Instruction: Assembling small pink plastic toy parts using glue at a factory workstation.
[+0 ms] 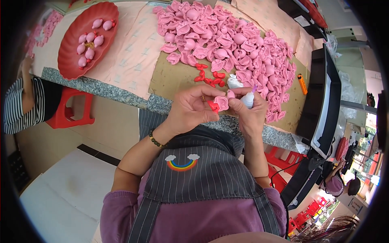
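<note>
In front of my chest my left hand is closed on a small red piece and a hollow pink shell with a wavy rim, held at the fingertips. Just beside it, my right hand grips a small white squeeze bottle with a purple tip pointing up. A little pink piece shows at the right thumb and fingertips. Several loose red pieces lie on the table beyond my hands, near a crumpled white wad. Past them spreads a large heap of pink moulded pieces.
At the far left a red scalloped tray holds several assembled pink pieces. An orange-and-black tool lies right of the heap, beside a black bin. The granite table edge runs before me. Another person's striped sleeve is at left, by a red stool.
</note>
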`<state>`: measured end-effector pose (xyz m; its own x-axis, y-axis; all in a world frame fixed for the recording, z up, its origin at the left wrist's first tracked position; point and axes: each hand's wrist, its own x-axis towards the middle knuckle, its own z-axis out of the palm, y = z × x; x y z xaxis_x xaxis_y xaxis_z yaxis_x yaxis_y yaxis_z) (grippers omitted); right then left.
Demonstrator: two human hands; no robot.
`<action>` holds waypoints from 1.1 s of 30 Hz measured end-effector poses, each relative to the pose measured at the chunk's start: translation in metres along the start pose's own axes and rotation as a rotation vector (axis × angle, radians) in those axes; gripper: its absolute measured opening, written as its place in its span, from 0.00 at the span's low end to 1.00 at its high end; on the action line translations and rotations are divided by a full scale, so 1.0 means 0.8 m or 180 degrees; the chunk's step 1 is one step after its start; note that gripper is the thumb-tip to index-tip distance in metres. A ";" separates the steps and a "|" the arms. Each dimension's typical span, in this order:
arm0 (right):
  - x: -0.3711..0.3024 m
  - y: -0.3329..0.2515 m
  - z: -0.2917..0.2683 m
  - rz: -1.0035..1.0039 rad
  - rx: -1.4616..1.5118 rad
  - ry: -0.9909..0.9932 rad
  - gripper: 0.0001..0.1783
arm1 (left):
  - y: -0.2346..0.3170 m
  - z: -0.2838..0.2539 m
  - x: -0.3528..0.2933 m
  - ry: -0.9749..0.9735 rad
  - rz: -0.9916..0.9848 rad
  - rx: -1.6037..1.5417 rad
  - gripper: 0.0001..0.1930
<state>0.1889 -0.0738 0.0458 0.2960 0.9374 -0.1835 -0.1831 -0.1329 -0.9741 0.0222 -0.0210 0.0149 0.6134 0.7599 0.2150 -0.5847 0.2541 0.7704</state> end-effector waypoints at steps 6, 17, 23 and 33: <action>0.000 -0.005 -0.001 -0.0223 0.0097 -0.0252 0.16 | 0.006 0.004 0.002 0.0222 -0.0226 -0.0349 0.24; -0.001 0.009 0.002 -0.0742 0.0038 -0.0067 0.17 | -0.009 0.005 0.003 0.0507 -0.0460 -0.1031 0.19; -0.005 -0.004 0.003 -0.1385 -0.0323 -0.0278 0.16 | -0.008 -0.003 0.003 0.0473 -0.0679 -0.0744 0.21; -0.013 -0.010 0.006 -0.1709 -0.1209 -0.0365 0.15 | 0.004 0.003 0.002 0.0454 -0.0989 -0.0492 0.18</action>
<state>0.1831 -0.0809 0.0564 0.1486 0.9305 0.3348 0.3110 0.2773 -0.9090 0.0228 -0.0204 0.0193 0.7005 0.7053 -0.1089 -0.4622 0.5646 0.6839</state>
